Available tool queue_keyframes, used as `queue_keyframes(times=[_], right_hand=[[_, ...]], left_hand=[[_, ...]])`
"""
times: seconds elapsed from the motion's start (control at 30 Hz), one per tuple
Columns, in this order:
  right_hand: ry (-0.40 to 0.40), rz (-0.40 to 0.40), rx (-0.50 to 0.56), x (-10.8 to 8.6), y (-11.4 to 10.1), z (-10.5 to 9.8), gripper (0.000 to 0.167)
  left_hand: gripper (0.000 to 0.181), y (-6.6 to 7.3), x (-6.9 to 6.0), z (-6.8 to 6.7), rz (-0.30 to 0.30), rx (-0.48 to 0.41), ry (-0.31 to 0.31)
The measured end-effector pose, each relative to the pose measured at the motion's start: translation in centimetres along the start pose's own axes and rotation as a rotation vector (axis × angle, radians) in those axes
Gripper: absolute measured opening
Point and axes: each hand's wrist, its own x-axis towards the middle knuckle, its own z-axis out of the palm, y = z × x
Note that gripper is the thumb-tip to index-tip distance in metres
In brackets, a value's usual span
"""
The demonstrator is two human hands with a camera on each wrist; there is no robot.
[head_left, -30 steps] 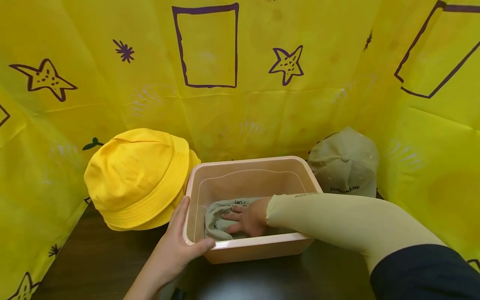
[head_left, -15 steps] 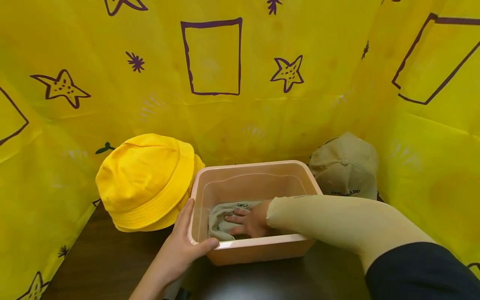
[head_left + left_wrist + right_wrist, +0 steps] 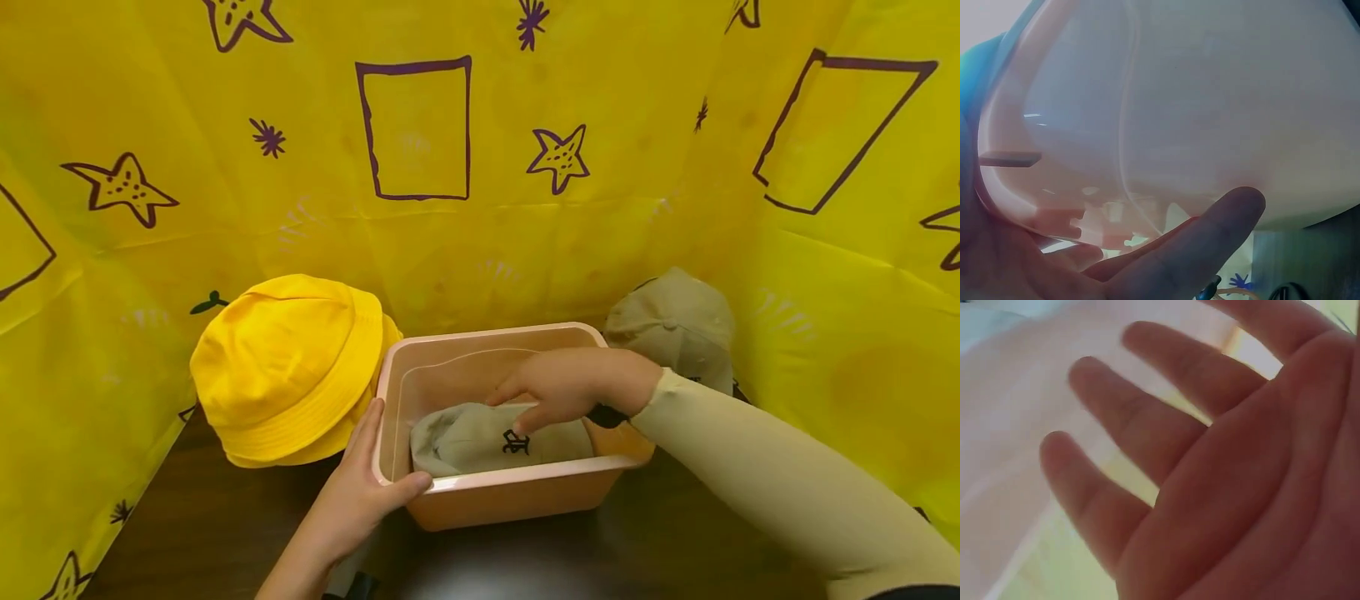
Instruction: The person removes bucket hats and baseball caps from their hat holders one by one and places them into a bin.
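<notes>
A pink bin (image 3: 510, 502) stands on the dark table, a grey-beige cap (image 3: 480, 440) with a dark emblem lying inside. At the bin's near left corner my left hand (image 3: 363, 483) holds the rim, thumb over the front edge and fingers along the left side. The left wrist view has that hand (image 3: 1166, 265) against the bin's wall (image 3: 1210, 112). Over the cap, inside the bin's opening, is my right hand (image 3: 581, 385), holding nothing; whether its fingertips touch the cap I cannot tell. Its spread fingers (image 3: 1138, 419) fill the right wrist view.
Yellow bucket hats (image 3: 288, 367), apparently stacked, sit left of the bin. Behind its right corner stands another beige cap (image 3: 675, 321), partly hidden by the right arm. A yellow patterned cloth (image 3: 420, 242) hangs around the back and sides of the dark table (image 3: 195, 517).
My right hand has risen from low in the bin and shifted right, uncovering the cap, which now lies longer across the bin with its emblem showing. My left hand keeps its hold.
</notes>
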Motion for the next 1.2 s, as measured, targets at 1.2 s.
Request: queue_keyframes(times=[1.2], right_hand=[[1.630,0.246,1.259,-20.7,9.3,17.2,0.100]], left_hand=[[0.116,-0.5,0.1,0.3,0.009,-0.057,0.012]])
